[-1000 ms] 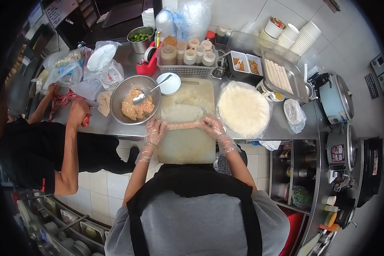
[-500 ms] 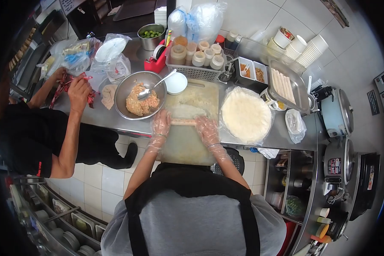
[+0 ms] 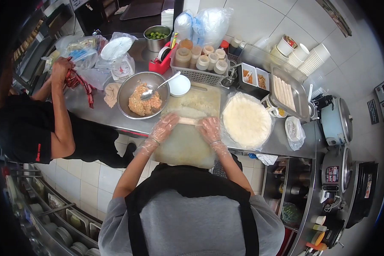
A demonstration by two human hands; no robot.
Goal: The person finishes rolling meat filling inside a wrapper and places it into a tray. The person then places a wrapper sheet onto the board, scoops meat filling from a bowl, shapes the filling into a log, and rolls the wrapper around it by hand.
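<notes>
An uncooked spring roll (image 3: 188,121) lies crosswise on the cutting board (image 3: 183,149). My left hand (image 3: 166,125), in a clear plastic glove, has its fingers closed on the roll's left end. At the other end, my gloved right hand (image 3: 209,129) holds the roll with curled fingers. Just beyond the roll, a flat piece of pale wrapper (image 3: 189,112) lies on the board. A steel bowl (image 3: 123,99) of pinkish minced filling (image 3: 138,101) sits to the left, with a spoon (image 3: 160,86) in it. Round pale wrappers (image 3: 247,120) are piled on plastic to the right.
Several finished rolls lie in a steel tray (image 3: 305,112) at the right. A basket (image 3: 196,76) of sauce bottles, a white bowl (image 3: 179,86), a red tape dispenser (image 3: 160,64) and a scale (image 3: 123,68) stand behind. A co-worker's hand (image 3: 63,68) handles red strips at the left.
The roll now shows pale wrapper where pinkish filling was visible. My hands have come slightly closer together around it. The co-worker's hand has moved up and left with the red strips.
</notes>
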